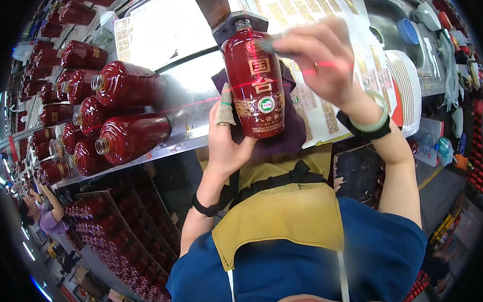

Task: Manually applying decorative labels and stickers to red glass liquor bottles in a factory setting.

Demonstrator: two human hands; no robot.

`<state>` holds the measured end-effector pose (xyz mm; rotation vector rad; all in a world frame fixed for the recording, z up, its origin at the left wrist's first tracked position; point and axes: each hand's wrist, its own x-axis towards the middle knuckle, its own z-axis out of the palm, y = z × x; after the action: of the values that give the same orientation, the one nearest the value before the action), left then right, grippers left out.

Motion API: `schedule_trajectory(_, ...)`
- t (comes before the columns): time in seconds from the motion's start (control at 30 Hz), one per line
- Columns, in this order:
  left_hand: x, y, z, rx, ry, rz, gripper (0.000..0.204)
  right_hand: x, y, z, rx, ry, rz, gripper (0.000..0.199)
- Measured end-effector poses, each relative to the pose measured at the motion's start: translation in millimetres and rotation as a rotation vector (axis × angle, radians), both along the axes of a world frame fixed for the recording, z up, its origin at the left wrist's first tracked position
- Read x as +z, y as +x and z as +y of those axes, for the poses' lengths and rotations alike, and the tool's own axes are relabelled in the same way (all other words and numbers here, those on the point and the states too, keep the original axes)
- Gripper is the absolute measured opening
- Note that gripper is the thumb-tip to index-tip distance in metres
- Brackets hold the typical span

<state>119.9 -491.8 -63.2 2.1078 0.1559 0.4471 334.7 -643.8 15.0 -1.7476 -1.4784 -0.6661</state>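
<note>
The left hand [225,143] cups the base of a glossy dark red bottle [254,81], palm under its bottom, a thumb in a woven fabric cot laid along its left side; the other fingers are hidden behind the glass, so how they lie cannot be told. The right hand [321,60] is bunched at the bottle's shoulder, fingertips pinched together on a small dark thing pressed to the upper right of the glass; motion blurs it. A pale green bangle [376,117] and a black band ring that wrist.

The bottle lies neck away from the person on a dark purple cloth [291,136] at the near edge of a shiny metal bench [189,94]. It is round-shouldered and smooth, with gold characters down its front, a gold patterned band lower down and a small round green-and-white seal. A thin red line of light crosses it.

To the left, bare red bottles [129,136] of the same shape lie stacked on their sides, open mouths toward the person. Sheets of gold-printed labels [325,113] spread to the right, beside a stack of white plates [407,89].
</note>
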Motion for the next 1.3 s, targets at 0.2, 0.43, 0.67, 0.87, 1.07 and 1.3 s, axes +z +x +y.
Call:
schedule_trajectory(0.2, -4, 1, -1, -0.01, -0.019, -0.001, 0.097, -23, -89, -45, 0.492, -0.162, -0.046, 0.026)
schedule_trajectory(0.43, 8, 3, -8, 0.103, 0.061, -0.151, 0.092, -23, -93, -48, 0.241, -0.126, 0.052, 0.033)
schedule_trajectory(0.67, 10, -18, -23, 0.178, 0.618, -0.291, 0.054, -23, -76, -58, -0.213, 0.146, 0.884, 0.03)
schedule_trajectory(0.87, 21, -8, -26, 0.144, 0.842, -0.193, 0.054, -22, -77, -41, -0.165, 0.258, 1.096, 0.031)
schedule_trajectory(1.07, 19, 7, -38, 0.135, 0.932, -0.21, 0.035, -23, -81, -31, -0.145, 0.232, 1.041, 0.036)
schedule_trajectory(1.3, 25, 3, -34, 0.232, 0.574, -0.308, 0.079, -12, -77, -42, -0.223, 0.148, 0.815, 0.021)
